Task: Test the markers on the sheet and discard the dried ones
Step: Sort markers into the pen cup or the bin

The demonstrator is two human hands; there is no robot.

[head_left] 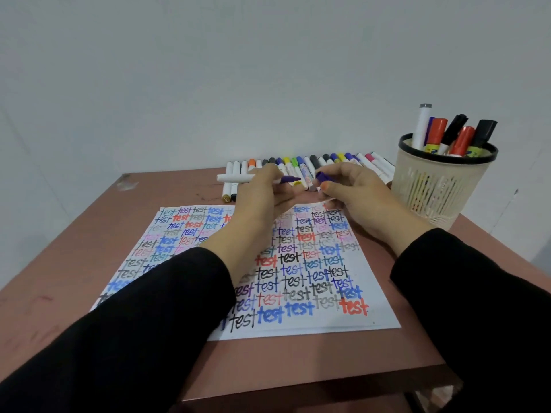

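– Hands first: what could go wrong?
– Ink in the wrong place, I'd say. The left hand (262, 192) pinches a purple marker (287, 179) with its bare tip aimed at the right hand (351, 189), which pinches the purple cap (323, 175). A crooked push could smear the fingers, or the cap could slip and roll in among the row of markers (301, 165) just behind.
– And the pose?
– Both hands hover close together over the far edge of the sheet (298, 293), fingers curled, tip and cap just apart. The forearms in black sleeves (149, 323) reach across the writing, so a sleeve could drag through any wet ink.
– Further out?
– The basket (438, 186) of markers stands to the right on the surface (298, 362), near the right hand. An elbow swing might tip it. Whether it holds keepers or rejects, I cannot tell.
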